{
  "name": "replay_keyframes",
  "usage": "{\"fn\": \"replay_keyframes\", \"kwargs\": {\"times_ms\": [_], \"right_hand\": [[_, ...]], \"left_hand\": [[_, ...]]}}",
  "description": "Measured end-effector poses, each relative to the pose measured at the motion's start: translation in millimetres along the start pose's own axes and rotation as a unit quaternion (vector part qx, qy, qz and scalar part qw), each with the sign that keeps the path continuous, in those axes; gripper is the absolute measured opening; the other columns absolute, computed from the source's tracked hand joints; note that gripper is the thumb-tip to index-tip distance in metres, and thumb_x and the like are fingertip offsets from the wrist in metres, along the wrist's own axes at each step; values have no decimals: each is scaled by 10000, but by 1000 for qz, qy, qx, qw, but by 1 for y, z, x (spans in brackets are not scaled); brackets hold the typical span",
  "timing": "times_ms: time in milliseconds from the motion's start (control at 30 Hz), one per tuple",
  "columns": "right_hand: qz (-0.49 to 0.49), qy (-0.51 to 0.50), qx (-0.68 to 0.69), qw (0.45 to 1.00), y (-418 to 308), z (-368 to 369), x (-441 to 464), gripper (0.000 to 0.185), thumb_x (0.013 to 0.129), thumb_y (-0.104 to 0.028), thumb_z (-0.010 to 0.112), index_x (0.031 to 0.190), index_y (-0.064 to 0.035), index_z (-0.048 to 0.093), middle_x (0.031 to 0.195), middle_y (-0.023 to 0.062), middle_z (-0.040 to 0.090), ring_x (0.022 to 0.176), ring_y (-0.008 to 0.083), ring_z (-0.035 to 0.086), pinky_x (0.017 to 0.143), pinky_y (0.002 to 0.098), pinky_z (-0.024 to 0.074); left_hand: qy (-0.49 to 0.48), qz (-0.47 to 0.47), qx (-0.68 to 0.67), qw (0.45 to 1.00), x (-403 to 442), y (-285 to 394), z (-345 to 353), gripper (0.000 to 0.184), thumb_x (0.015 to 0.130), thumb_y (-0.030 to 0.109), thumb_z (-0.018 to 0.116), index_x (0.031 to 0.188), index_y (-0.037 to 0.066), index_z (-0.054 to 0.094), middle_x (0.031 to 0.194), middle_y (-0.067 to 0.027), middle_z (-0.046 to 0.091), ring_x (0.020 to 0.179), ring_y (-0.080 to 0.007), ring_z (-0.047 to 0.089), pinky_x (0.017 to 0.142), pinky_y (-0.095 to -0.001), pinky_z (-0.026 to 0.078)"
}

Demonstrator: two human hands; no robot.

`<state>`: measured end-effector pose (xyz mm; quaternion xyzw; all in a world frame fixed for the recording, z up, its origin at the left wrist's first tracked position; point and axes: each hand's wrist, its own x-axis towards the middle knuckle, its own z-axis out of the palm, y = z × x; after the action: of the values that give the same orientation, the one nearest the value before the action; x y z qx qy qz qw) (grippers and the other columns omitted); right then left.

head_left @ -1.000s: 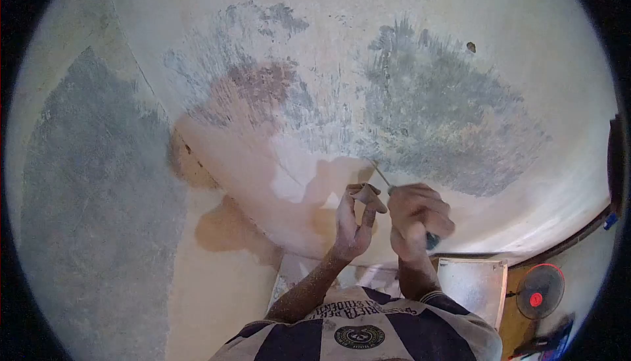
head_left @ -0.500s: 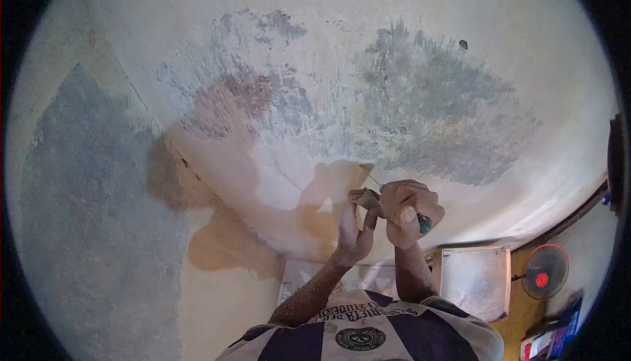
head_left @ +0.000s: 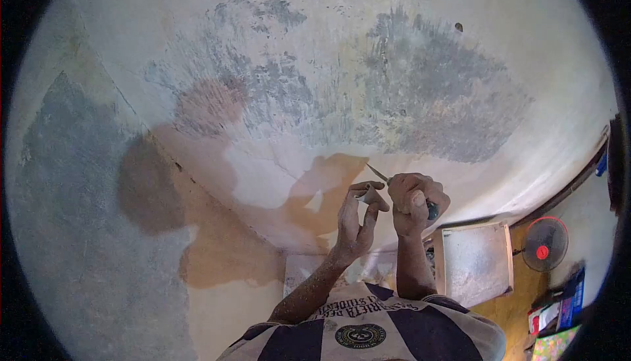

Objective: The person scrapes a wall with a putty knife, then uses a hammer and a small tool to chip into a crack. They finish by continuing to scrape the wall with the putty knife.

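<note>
My right hand is closed around the dark teal handle of a scraper. The scraper's thin blade sticks out to the upper left, seen nearly edge-on, in front of the wall. Just left of it, my left hand is raised with its fingers curved and apart, close to the blade but not visibly on it. A pale patch shows between those fingers; I cannot tell whether it is a thing or the wall behind. Both hands look dusty. Ahead is a pale wall with rough grey patches where its coating is gone.
A crack and a corner line run down the left, beside a large grey wall area. Below right stand a pale, dusty box-like panel and a fan with a red rim. Colourful items lie at the lower right.
My left hand has drawn back slightly from the scraper and its fingers have loosened. The blade has turned to a thinner profile. The view has shifted a little.
</note>
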<state>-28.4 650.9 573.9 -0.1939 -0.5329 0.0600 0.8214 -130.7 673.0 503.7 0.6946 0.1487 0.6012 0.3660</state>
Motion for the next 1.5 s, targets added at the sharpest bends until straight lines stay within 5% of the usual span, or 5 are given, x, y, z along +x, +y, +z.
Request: {"fn": "replay_keyframes", "kwargs": {"times_ms": [533, 767, 900, 1267, 1500], "right_hand": [[6, -18, -117, 993, -25, 0, -14, 520, 945, -357, 662, 601, -25, 458, 546, 52, 442, 488, 177, 395, 464, 326, 334], [23, -11, -100, 995, -39, -40, -12, 485, 898, -310, 706, 599, -22, 456, 533, 46, 432, 468, 165, 370, 448, 305, 282], [31, -52, -95, 994, -45, -78, 4, 393, 873, -217, 663, 577, -24, 492, 521, 73, 494, 448, 181, 461, 448, 304, 375], [-22, -100, -69, 992, -37, -167, 57, 472, 921, -253, 662, 565, -29, 447, 503, 57, 477, 408, 157, 427, 420, 291, 365], [60, -113, 40, 991, -41, -202, 73, 436, 901, -192, 644, 557, -16, 444, 513, 68, 479, 427, 168, 428, 425, 298, 347]], "left_hand": [[-82, -111, -116, 984, -30, 14, 5, 202, 1061, 203, 481, 1088, 8, 529, 1347, -210, 528, 1237, -282, 523, 1090, -431, 361], [-205, -159, -169, 951, -30, 23, 24, 204, 1053, 175, 469, 1160, 1, 470, 1529, -252, 381, 1397, -332, 401, 1128, -451, 322], [-243, -133, -158, 948, -31, 11, 51, 287, 1044, 159, 456, 1267, -21, 445, 1608, -247, 276, 1489, -334, 292, 1142, -443, 313], [-123, -139, -174, 967, -19, -8, 165, 691, 1023, 304, 506, 1533, -76, 235, 1581, -196, 297, 1397, -283, 397, 1173, -432, 276], [-112, -212, -220, 946, -35, -8, 194, 611, 1048, 330, 465, 1495, -57, 315, 1576, -210, 298, 1390, -301, 402, 1156, -409, 280]]}}
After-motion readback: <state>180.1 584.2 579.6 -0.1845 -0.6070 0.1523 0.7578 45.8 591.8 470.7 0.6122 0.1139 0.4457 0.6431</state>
